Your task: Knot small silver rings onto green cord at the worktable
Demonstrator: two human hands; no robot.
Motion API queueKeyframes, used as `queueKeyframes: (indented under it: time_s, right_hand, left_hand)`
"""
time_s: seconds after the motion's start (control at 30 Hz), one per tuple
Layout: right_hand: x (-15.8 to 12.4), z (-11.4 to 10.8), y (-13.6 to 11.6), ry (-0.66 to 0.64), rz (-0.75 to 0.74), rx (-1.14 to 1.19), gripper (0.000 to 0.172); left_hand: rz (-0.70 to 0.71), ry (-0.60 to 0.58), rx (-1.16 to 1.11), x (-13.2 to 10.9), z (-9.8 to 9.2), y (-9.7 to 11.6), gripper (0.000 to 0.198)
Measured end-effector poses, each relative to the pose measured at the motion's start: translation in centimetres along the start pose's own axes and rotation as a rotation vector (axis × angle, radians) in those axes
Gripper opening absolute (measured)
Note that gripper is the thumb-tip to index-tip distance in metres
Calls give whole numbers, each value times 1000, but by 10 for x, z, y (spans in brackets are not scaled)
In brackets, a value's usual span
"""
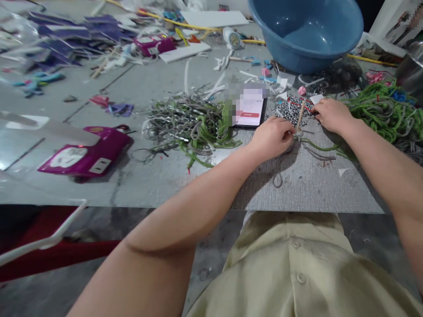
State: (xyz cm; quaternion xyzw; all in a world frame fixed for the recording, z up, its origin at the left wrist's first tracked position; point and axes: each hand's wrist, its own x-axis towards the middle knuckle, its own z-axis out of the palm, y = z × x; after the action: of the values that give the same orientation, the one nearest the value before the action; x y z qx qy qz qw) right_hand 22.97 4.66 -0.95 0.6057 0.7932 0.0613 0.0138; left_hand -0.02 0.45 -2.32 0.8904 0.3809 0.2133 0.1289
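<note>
Left hand point(276, 137) is pinching green-and-grey cords point(317, 145) at one end; thin, limp strands are trailing right. Right hand point(333, 115) is resting beside small silver metal fittings point(289, 112) just beyond; can't tell its grip. Phone point(250, 108) is lying left.

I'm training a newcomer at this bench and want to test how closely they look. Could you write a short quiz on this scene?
1. True or false: the phone lies between two piles of green and grey cords.
2. What colour is the large basin? A) red B) blue C) yellow
3. Fill in, choosing left hand or right hand: the person's ____ is nearer the phone.

Key: 1. True. 2. B. 3. Left hand.
</note>
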Motion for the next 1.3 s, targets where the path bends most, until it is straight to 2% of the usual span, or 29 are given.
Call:
queueKeyframes:
  time_s: [0.17, 0.3, 0.4, 0.57, 0.67, 0.83, 0.97, 1.13, 1.3]
  right_hand:
    - [13, 4, -6, -28, 140, -5, 23]
    - [23, 9, 1, -39, 207, -23, 19]
    - [27, 10, 14, -79, 207, -5, 9]
    - [23, 10, 30, -70, 148, 52, 16]
    - [15, 11, 24, -50, 119, -7, 14]
    - [-5, 1, -2, -66, 185, -44, 32]
    - [-15, -9, -14, -92, 197, -25, 39]
    - [-6, -7, -9, -127, 235, -6, 38]
    - [-1, 1, -3, -66, 235, 32, 28]
  left_hand:
    - [6, 0, 10, 0, 1, -1, 28]
    - [-9, -14, 20, 0, 2, -2, 29]
    - [1, -31, 27, 0, 1, -1, 30]
    - [-8, -57, 24, 1, 0, -1, 29]
    - [1, -48, 5, 1, 1, -1, 28]
    - [10, -56, 30, 1, 2, -2, 29]
    - [24, -38, 30, 1, 3, -4, 28]
    - [29, -22, 21, 1, 3, -5, 27]
    - [19, -37, 25, 1, 3, -4, 27]
